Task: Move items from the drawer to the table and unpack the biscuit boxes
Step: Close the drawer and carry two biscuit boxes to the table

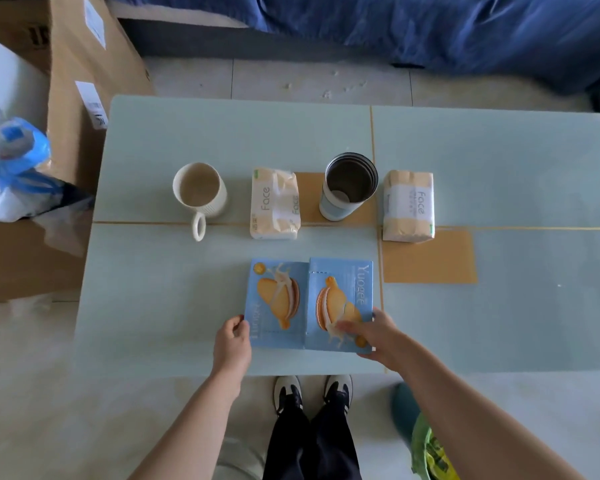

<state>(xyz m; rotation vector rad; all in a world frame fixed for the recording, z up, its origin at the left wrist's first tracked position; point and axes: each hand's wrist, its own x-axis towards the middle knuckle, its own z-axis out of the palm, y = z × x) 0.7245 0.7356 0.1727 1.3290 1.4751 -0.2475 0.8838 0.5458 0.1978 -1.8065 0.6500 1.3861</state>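
**Operator:** Holding both biscuit boxes flat near my edge of the table [187, 133], side by side and touching. My left hand [232, 344] is curled against the near corner of the left box [276, 303], fingers closed on its edge. My right hand [374, 336] lies over the near right corner of the right box [340, 299], fingers spread across the top and thumb underneath, so it grips that one

**Observer:** What worries you from here?

**Operator:** Both boxes look sealed, and I judge unpacking hasn't begun. The near edge of the right box sits close to the table's lip, so a hard tug on a flap could drag it off. If I rip a box open while it's tilted, whatever is inside could spill toward the floor

**Observer:** And the things behind them?

**Operator:** A white mug [200, 190] stands at the far left, then a tissue pack [274, 204], a metal tumbler [349, 185] and a second tissue pack [409, 206]. A sweeping elbow could knock the mug or tumbler over

**Observer:** Anything in them?

**Operator:** Looking down into the mug and the tumbler, both appear empty. What the boxes hold I cannot see
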